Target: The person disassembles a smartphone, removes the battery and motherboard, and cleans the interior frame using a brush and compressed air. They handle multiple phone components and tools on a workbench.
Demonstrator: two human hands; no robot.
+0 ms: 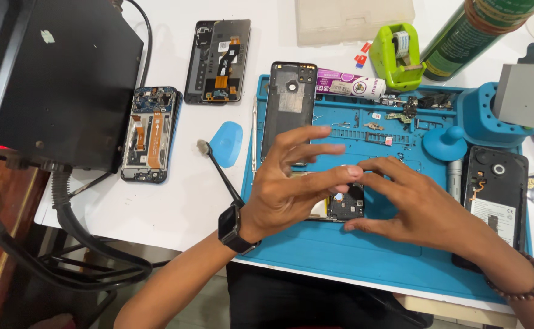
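Head view: both hands meet over an opened phone on the blue mat.

The left hand (294, 183) hovers with fingers (316, 149) spread loose, thumb tip meeting the right hand (410, 204) fingertips; whether they pinch anything, I can't tell. The opened phone (343, 207), circuit board showing, lies right beneath the fingers on the blue mat (352, 256). Just beyond the left fingers rests a black back cover (288, 106); a brush (218, 167) lies beside the left wrist on the tabletop (175, 201).
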